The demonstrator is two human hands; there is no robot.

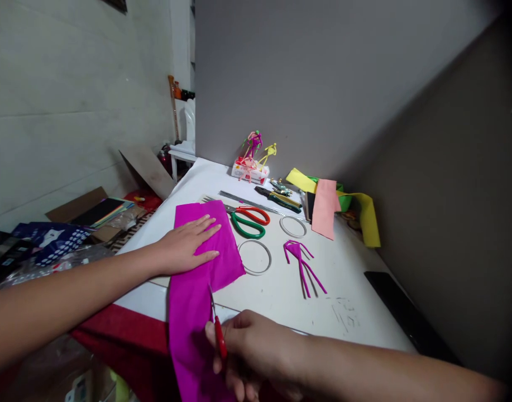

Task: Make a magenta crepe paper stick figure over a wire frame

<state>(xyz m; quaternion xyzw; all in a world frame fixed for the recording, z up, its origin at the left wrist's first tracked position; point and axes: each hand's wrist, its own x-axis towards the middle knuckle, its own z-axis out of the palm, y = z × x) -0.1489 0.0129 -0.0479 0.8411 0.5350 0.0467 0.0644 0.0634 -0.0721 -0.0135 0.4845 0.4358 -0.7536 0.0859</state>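
Note:
A magenta sheet (228,262), crepe paper or cloth by its look, lies on the table and hangs down over its front edge. My left hand (192,245) rests flat on it, fingers spread. Small scissors with red handles (219,338) are held in my right hand (249,346), their blades against a slit in the sheet. Some fingers of that hand are hidden below. Beyond my left hand lie big scissors with red and green handles (249,220). A magenta stick figure (300,259) lies to the right.
Two pale rings (256,257) lie on the white board (276,301). Pliers (277,199) and thin wires (249,202) sit farther back. Small figures stand on a box (250,172) by the grey partition. A pink strip (324,209), a yellow strip (367,220) and a black object (406,315) lie right.

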